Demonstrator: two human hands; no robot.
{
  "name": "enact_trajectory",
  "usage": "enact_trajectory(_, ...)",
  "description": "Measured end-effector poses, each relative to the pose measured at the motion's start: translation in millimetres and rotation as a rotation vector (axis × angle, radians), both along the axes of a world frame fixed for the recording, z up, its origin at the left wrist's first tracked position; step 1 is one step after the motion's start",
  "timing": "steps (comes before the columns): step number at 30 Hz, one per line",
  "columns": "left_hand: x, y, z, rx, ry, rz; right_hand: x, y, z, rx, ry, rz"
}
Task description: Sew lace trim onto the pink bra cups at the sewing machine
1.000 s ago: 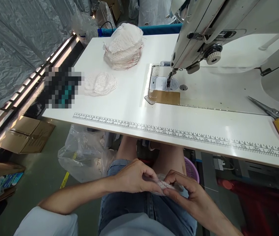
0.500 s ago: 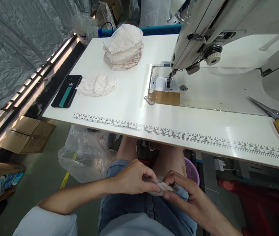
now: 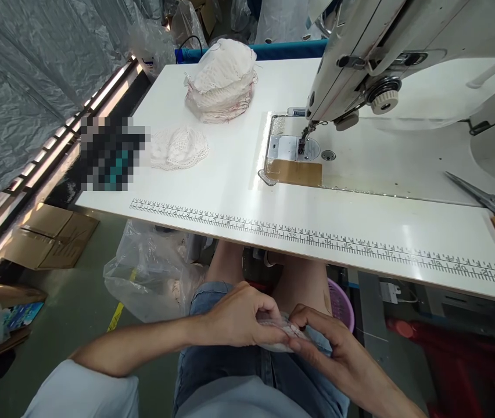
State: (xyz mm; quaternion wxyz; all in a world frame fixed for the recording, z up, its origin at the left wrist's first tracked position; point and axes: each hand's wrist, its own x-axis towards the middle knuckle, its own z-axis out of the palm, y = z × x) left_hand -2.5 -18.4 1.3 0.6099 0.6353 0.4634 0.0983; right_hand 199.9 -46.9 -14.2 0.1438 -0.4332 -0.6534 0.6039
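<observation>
We're seeing a glossy, smooth white tabletop (image 3: 230, 191). That lace stack (image 3: 223, 81) at 11 o'clock looks matt, rough and thready. The sewing machine (image 3: 361, 52) at 1 is shiny enamelled metal. At 3, the scissors (image 3: 494, 202) have bare metal blades and glossy plastic handles. There's a crinkly clear plastic bag (image 3: 147, 273) at 8. Our lap's scrap (image 3: 276, 345) is pale lacy cloth.

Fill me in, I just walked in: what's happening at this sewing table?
A seated person pinches a small pale fabric piece between left hand and right hand, down in the lap. Nothing lies under the needle of the sewing machine. On the table, a stack of lace pieces and a single lace piece sit left of it; scissors lie at the right.
</observation>
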Motion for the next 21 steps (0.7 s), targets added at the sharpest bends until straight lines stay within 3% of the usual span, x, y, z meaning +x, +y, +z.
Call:
enact_trajectory(8,-5,-1,-4.7,-0.073,-0.088,-0.049,0,1,-6.8,-0.013,0.058,-0.048)
enact_trajectory(15,-10,-1,-10.5,-0.097,-0.073,-0.075,4,1,-7.2,-0.148,0.069,-0.074)
enact_trajectory(21,-13,-1,-8.4,-0.261,-0.086,-0.075,4,1,-6.6,-0.278,0.166,-0.086)
